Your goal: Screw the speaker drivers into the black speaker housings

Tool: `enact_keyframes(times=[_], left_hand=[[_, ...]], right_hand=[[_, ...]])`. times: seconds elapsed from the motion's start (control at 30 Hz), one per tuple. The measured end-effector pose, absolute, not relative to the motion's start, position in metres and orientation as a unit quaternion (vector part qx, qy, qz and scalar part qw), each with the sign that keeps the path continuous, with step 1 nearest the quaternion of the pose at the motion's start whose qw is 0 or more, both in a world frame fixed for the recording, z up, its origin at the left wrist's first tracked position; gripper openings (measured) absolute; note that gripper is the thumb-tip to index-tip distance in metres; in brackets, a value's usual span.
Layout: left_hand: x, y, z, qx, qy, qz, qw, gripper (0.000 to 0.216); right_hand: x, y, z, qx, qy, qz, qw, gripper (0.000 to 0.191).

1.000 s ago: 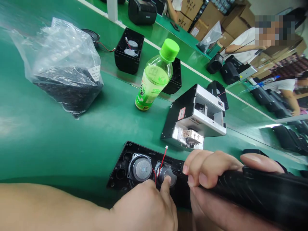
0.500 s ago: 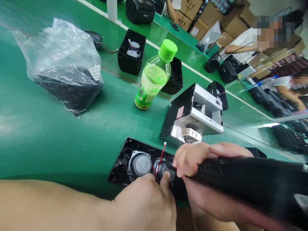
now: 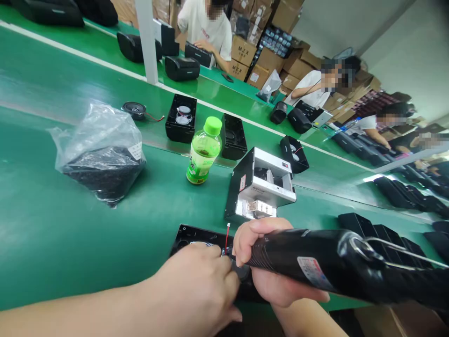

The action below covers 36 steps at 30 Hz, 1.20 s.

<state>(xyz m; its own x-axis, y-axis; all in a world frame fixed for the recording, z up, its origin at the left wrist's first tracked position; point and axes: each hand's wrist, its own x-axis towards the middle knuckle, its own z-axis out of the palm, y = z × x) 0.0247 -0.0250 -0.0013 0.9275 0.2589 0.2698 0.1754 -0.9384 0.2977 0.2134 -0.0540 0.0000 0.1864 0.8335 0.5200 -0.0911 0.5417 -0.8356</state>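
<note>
My right hand (image 3: 257,252) is wrapped round a black electric screwdriver (image 3: 298,255) that lies almost level, its tip end pointing left over a black speaker panel (image 3: 201,230). A cord and a metal hanging loop trail from the tool's rear. The screwdriver's bit is hidden. My left hand (image 3: 201,285) is over the panel with its fingers curled downward, hiding most of the left speaker driver. What its fingertips hold, if anything, is hidden. Between the hands, a red wire (image 3: 227,238) with a white plug sticks up from the panel.
Behind the panel stands a silver-and-black screw feeder (image 3: 261,187). Left of it are a green-capped drink bottle (image 3: 203,152) and a clear bag of black parts (image 3: 105,164). Open speaker boxes (image 3: 181,117) line the bench. Black housings (image 3: 368,229) stand right; co-workers sit beyond.
The camera view has lifted, showing more of the far bench. My left hand has turned and now covers the left driver; its index finger was on the right one. The screwdriver stays in my right hand.
</note>
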Motion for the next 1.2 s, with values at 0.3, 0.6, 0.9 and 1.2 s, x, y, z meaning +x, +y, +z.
enact_keyframes(times=[0.3, 0.6, 0.9, 1.2], left_hand=[[-0.017, 0.009, -0.022, 0.926, 0.249, 0.158, 0.235, 0.021], [-0.013, 0.011, -0.018, 0.922, 0.26, 0.084, 0.275, 0.033], [-0.018, 0.013, -0.031, 0.921, 0.255, 0.098, 0.277, 0.036], [-0.013, 0.015, -0.019, 0.93, 0.259, 0.039, 0.26, 0.04]], right_hand=[[0.212, -0.061, -0.002, -0.37, -0.547, 0.342, 0.669, 0.071], [0.229, -0.072, 0.058, -0.394, -0.457, 0.249, 0.758, 0.07], [0.253, -0.035, 0.096, -0.441, -0.487, 0.152, 0.738, 0.067], [0.268, -0.008, 0.071, -0.433, -0.512, 0.099, 0.735, 0.08]])
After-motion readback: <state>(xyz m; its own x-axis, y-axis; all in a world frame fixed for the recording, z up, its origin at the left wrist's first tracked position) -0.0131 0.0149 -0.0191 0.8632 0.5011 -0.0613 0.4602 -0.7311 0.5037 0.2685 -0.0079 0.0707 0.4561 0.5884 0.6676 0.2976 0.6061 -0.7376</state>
